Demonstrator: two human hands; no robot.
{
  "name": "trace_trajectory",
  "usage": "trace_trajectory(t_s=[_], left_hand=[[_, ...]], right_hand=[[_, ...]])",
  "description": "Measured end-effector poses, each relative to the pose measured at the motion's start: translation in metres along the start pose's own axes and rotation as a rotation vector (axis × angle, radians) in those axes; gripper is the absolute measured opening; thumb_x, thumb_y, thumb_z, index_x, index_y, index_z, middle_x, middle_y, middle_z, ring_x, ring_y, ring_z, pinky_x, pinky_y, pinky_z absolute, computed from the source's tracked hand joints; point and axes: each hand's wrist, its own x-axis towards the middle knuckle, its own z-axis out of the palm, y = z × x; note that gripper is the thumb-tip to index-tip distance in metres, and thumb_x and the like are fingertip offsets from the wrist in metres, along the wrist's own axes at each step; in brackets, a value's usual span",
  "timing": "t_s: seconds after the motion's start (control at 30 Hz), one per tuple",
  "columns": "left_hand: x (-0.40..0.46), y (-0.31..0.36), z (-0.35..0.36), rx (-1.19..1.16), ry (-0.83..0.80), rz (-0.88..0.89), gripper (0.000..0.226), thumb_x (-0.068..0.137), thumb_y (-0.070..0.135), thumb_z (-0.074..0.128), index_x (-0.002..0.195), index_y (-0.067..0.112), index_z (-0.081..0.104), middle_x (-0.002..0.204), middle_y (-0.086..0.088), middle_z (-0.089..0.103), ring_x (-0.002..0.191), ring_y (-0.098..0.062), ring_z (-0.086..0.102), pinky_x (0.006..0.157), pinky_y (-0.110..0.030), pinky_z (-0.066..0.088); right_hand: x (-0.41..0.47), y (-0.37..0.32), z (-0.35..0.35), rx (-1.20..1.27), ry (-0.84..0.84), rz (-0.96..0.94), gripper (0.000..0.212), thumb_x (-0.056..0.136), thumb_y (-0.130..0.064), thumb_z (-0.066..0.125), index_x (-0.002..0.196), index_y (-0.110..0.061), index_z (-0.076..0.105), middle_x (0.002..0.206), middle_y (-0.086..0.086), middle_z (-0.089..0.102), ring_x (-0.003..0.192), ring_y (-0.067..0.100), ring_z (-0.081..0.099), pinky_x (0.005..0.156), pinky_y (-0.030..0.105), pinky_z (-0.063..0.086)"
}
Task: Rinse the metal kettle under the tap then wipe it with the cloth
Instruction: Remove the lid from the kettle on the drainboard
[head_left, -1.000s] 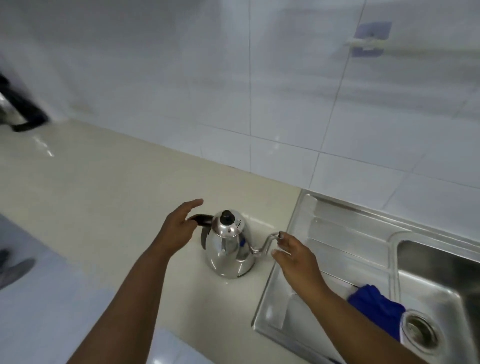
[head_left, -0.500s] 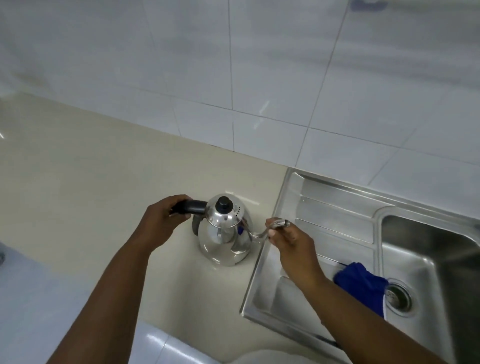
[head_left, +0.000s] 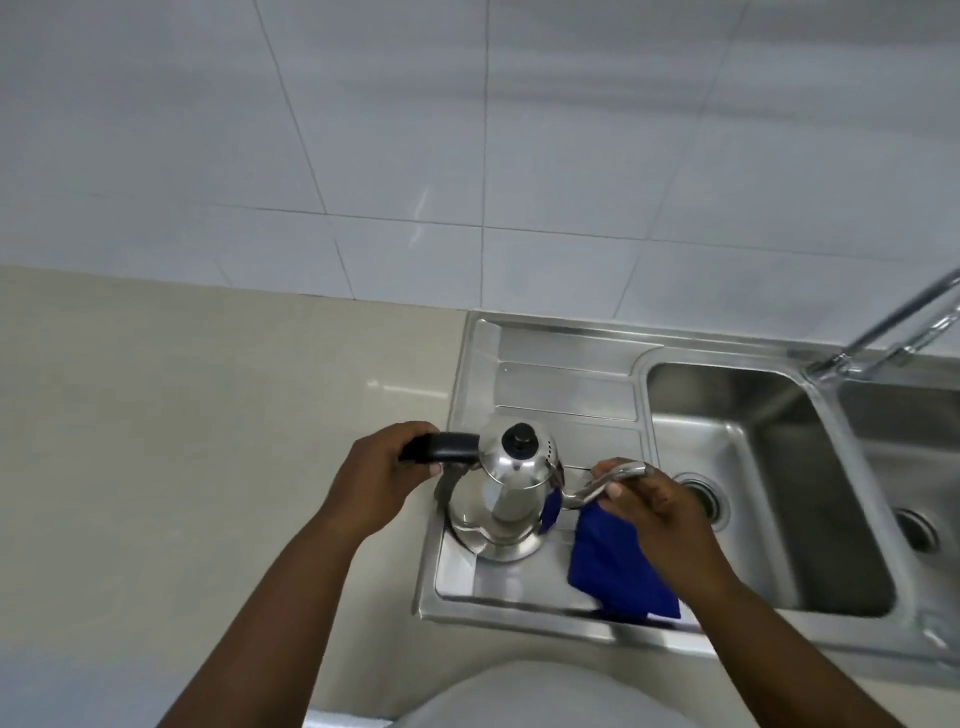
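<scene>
- Kettle (head_left: 501, 496) hangs between my hands, upright over the drainboard (head_left: 566, 395): my left hand (head_left: 376, 480) is wrapped shut round its black handle (head_left: 441, 448), and my right hand's (head_left: 652, 501) fingers pinch the spout (head_left: 605, 480).
- Rinsing hasn't begun, I judge; next I must carry it rightward, past my right hand, under the tap (head_left: 883, 332).
- Cloth (head_left: 618, 564) lies beneath my right wrist.
- Nearer basin (head_left: 769, 467) looks empty; whether the kettle holds anything, I cannot tell.

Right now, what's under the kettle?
The sink's metal draining board is under the kettle, with a blue cloth beside it. The spot directly beneath is hidden.
</scene>
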Motion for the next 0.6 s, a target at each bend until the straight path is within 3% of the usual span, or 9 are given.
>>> trace_trajectory(t_s=[0.17,0.4,0.53,0.6], left_hand=[[0.000,0.004,0.027,0.007,-0.033,0.004,0.037,0.079,0.012,0.076,0.096,0.043,0.065,0.087,0.018,0.069,0.086,-0.003,0.063,0.081,-0.026,0.050],[0.003,0.008,0.039,0.011,-0.021,0.008,0.044,0.078,0.012,0.078,0.094,0.049,0.061,0.087,0.019,0.068,0.085,0.001,0.063,0.079,-0.019,0.045],[0.003,0.011,0.041,0.029,-0.046,0.002,0.044,0.079,0.012,0.077,0.099,0.048,0.061,0.094,0.018,0.068,0.092,-0.003,0.064,0.084,-0.023,0.047],[0.004,0.016,0.042,0.082,-0.072,0.014,0.044,0.079,0.012,0.076,0.110,0.040,0.061,0.107,0.015,0.066,0.103,-0.007,0.062,0.094,-0.026,0.047]], right_hand=[[-0.005,0.014,-0.023,-0.031,0.038,-0.010,0.024,0.093,-0.003,0.063,0.109,-0.017,0.074,0.113,0.003,0.076,0.112,0.024,0.070,0.103,0.055,0.052],[-0.004,0.021,-0.033,-0.033,0.058,-0.038,0.028,0.094,-0.004,0.062,0.103,-0.026,0.075,0.111,-0.003,0.076,0.112,0.023,0.069,0.102,0.054,0.053],[-0.004,0.025,-0.036,-0.043,0.070,-0.034,0.025,0.094,-0.006,0.063,0.107,-0.024,0.075,0.111,-0.003,0.076,0.112,0.022,0.069,0.101,0.053,0.054],[-0.004,0.026,-0.038,-0.055,0.077,-0.034,0.024,0.094,-0.007,0.063,0.109,-0.022,0.074,0.111,-0.002,0.076,0.111,0.022,0.070,0.100,0.053,0.055]])
